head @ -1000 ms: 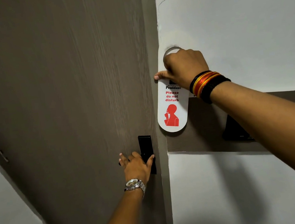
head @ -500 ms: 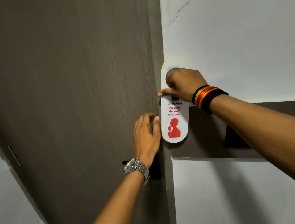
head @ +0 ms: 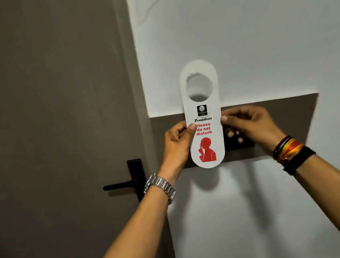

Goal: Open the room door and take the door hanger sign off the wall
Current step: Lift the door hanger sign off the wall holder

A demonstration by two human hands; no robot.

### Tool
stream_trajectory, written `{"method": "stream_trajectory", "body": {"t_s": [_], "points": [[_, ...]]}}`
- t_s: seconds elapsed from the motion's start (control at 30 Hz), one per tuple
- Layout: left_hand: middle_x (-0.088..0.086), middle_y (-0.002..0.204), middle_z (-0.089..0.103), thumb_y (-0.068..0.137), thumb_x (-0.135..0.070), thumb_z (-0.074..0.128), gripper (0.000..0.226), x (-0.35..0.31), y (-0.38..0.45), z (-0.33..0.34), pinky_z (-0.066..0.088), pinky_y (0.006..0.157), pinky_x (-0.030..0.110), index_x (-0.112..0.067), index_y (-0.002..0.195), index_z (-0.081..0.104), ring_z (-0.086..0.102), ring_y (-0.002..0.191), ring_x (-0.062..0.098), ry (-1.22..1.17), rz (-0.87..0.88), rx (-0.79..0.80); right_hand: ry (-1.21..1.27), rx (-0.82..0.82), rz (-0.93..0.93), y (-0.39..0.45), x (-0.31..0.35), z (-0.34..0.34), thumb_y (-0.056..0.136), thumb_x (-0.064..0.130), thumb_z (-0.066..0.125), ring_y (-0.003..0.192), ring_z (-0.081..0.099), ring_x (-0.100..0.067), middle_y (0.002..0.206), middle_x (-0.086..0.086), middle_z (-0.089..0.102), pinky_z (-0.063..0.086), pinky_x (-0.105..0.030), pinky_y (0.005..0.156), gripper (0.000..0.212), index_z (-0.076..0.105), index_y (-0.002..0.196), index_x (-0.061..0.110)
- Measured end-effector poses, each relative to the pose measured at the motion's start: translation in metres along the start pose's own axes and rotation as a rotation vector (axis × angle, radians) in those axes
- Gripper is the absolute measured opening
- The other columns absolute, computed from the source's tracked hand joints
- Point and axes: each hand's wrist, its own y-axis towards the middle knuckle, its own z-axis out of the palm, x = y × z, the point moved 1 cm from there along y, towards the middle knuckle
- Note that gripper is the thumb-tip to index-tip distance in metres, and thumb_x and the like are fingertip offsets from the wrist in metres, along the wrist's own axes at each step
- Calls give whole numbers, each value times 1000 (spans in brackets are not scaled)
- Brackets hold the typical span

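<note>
The white door hanger sign [head: 202, 114], with red "Please do not disturb" lettering and a red figure, is upright in front of the wall, held in both hands. My left hand [head: 177, 144] pinches its left edge with the thumb on the front. My right hand [head: 250, 126] pinches its right edge. Through the sign's round hole only white wall shows. The brown room door [head: 52, 121] fills the left of the view, with its black lever handle [head: 128, 183] below and left of my left hand.
A white wall [head: 260, 32] fills the right, with a crack running up near the door frame. A brown panel [head: 281, 115] crosses the wall behind my hands and carries a dark fitting [head: 239, 141], partly hidden by my right hand.
My left hand left the door and took the sign's left edge. My right hand slid from the sign's top to its right edge. The sign now sits lower, in front of the brown panel.
</note>
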Motion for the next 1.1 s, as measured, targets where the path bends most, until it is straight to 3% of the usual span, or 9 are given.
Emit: {"method": "stream_trajectory", "body": {"t_s": [0.17, 0.3, 0.53, 0.73, 0.97, 1.1], "points": [[13, 107, 80, 104, -16, 60, 21, 25, -11, 96, 64, 77, 35, -5, 117, 72, 78, 92, 23, 24, -120, 109, 34, -69, 53, -28, -28, -84, 93, 12, 74, 54, 66, -18, 69, -8, 73, 50, -22, 43, 4, 77, 93, 14], [17, 112, 77, 108, -11, 49, 26, 55, -12, 183, 62, 89, 45, -1, 120, 70, 76, 102, 32, 149, -155, 223, 12, -154, 119, -44, -61, -174, 95, 14, 72, 63, 68, -24, 77, -14, 74, 56, -26, 51, 10, 76, 103, 10], [10, 104, 80, 104, -13, 58, 20, 143, -31, 394, 63, 88, 49, -1, 105, 74, 78, 95, 26, 246, -254, 311, -13, -260, 245, -96, -149, -386, 94, 8, 71, 63, 71, -13, 78, 0, 78, 58, -22, 50, 9, 75, 101, 13], [8, 112, 79, 99, -16, 67, 18, 225, -66, 553, 65, 84, 39, -6, 110, 77, 78, 96, 21, 229, -351, 338, -62, -357, 417, -146, -224, -538, 93, 7, 71, 61, 70, -10, 74, -4, 76, 59, -23, 51, 12, 74, 105, 4], [5, 108, 81, 97, -24, 71, 17, 329, -113, 667, 63, 78, 27, -11, 101, 81, 78, 92, 20, 336, -498, 439, -41, -528, 666, -222, -324, -637, 92, 14, 74, 72, 73, -22, 83, -10, 78, 60, -25, 57, 9, 76, 100, 10], [1, 105, 81, 96, -28, 71, 17, 393, -144, 704, 64, 85, 37, -15, 101, 81, 77, 91, 19, 358, -660, 469, -52, -588, 843, -256, -397, -661, 93, 15, 74, 71, 73, -26, 87, -13, 78, 63, -35, 65, 12, 75, 100, 6]]}}
